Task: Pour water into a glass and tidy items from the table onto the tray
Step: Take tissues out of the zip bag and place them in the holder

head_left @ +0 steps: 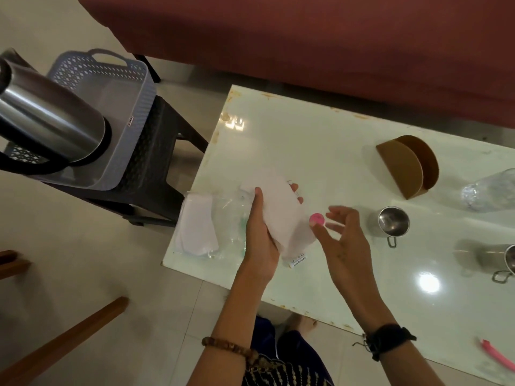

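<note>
My left hand (260, 232) grips a stack of white paper napkins (281, 210) above the white table (306, 140). Fingers spread, my right hand (342, 238) hovers just right of the napkins and touches a small pink cap (316, 218). A clear plastic packet (211, 227) with more white napkins lies at the table's left edge. One steel cup (393, 222) stands right of my hands, and a second steel cup (508, 263) sits at the right border. A clear plastic bottle (493, 190) lies on its side at far right. The grey plastic tray (111, 123) rests on a dark stool to the left.
A brown napkin holder (409, 165) stands on the table's far side. A steel flask (47, 115) looms at the left, in front of the tray. A pink object (498, 358) lies at the near right corner. A red sofa (306, 37) runs behind the table.
</note>
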Motion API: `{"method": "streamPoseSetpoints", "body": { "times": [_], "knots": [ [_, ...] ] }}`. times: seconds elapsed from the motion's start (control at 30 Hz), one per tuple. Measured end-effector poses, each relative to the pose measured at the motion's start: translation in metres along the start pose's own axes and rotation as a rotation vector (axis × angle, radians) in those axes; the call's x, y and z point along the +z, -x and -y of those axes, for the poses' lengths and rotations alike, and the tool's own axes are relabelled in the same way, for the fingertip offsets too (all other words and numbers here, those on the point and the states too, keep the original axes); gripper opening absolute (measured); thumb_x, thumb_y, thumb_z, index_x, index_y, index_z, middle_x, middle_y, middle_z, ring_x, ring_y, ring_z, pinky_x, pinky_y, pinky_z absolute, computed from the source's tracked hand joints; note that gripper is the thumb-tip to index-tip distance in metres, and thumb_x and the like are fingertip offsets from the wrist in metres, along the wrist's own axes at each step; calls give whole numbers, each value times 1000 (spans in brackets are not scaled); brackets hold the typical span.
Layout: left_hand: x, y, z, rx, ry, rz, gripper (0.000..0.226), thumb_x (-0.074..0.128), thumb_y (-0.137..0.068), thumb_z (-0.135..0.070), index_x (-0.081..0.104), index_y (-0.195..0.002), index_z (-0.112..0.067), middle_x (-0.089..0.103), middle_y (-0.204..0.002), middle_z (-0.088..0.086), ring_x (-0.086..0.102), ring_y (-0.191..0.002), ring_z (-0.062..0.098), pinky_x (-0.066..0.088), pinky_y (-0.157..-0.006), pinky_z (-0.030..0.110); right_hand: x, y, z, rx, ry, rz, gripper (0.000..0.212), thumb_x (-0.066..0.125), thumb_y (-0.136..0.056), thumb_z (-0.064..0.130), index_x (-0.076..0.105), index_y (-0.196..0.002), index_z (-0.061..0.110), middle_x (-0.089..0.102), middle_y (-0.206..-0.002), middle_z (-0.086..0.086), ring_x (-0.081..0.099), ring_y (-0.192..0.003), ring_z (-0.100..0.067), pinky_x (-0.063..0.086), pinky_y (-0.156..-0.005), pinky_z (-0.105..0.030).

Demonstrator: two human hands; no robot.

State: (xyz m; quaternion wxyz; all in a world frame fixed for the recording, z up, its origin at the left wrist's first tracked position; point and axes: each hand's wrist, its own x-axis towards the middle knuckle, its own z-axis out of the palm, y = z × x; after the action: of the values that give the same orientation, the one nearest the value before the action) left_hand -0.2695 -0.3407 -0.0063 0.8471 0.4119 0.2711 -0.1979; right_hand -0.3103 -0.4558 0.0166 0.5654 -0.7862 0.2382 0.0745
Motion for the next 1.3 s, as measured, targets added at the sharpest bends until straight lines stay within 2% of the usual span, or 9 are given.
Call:
{"method": "streamPoseSetpoints", "body": {
  "times": [0.17,0.3,0.37,0.5,0.57,0.8,1.03,1.17,1.3],
  "knots": [
    [4,14,5,-7,-202,-4,86,51,-62,-69,44,-135,-24,51,-138,4,45,-129,22,30,-112,45,5,-7,20,-112,-125,121,19,57,-91,25,61,-109,25,65,-113,13,58,-103,6,42,-79,-2],
    [12,25,6,-11,-202,78,62,51,-66,-65,64,-113,-26,65,-118,-6,56,-115,8,42,-103,28,15,-10,27,-37,-190,210,32,59,-88,32,61,-119,25,66,-120,9,59,-111,-4,47,-95,-21],
    [15,27,7,13,-348,85,82,38,-70,-69,48,-131,-16,53,-123,-6,49,-116,8,37,-103,29,16,-9,30,-21,-226,238,32,57,-89,32,62,-120,23,68,-116,8,62,-108,-5,46,-98,-28],
    [27,27,7,61,-373,105,59,25,-93,-48,32,-141,-14,52,-108,-1,52,-102,11,43,-95,25,19,-4,33,-18,-322,208,24,58,-90,32,68,-89,11,70,-77,6,66,-78,-8,48,-84,-27],
    [32,26,8,80,-284,106,43,23,-99,-34,33,-140,-28,51,-126,14,49,-120,27,37,-108,40,22,-2,34,-25,-340,152,33,59,-90,28,58,-69,3,55,-59,1,55,-60,-7,45,-68,-19],
    [15,14,8,25,-268,-34,36,35,-94,-41,53,-124,-30,62,-123,2,58,-112,14,45,-100,34,2,-20,21,110,-382,113,34,52,-93,18,59,-83,-14,60,-80,-34,55,-66,-28,39,-69,-31],
    [-8,6,-19,-63,-115,-4,34,44,-88,-43,74,-81,-29,73,-78,-4,69,-72,13,54,-59,24,-42,-43,17,126,-422,173,47,55,-89,10,72,-50,29,69,-54,16,64,-49,3,49,-51,-8],
    [-3,9,-21,-152,57,109,48,44,-79,-66,75,-84,-29,74,-79,-6,71,-76,12,57,-67,29,-59,-46,26,65,-481,253,42,53,-90,15,74,-65,40,73,-69,20,68,-66,3,54,-63,-16],
    [8,6,-7,-223,130,147,46,47,-79,-57,74,-97,-24,74,-93,-1,70,-88,18,58,-75,34,-62,-45,26,84,-386,178,40,53,-91,14,75,-65,35,73,-69,16,68,-66,0,51,-72,-26]
  ]
}}
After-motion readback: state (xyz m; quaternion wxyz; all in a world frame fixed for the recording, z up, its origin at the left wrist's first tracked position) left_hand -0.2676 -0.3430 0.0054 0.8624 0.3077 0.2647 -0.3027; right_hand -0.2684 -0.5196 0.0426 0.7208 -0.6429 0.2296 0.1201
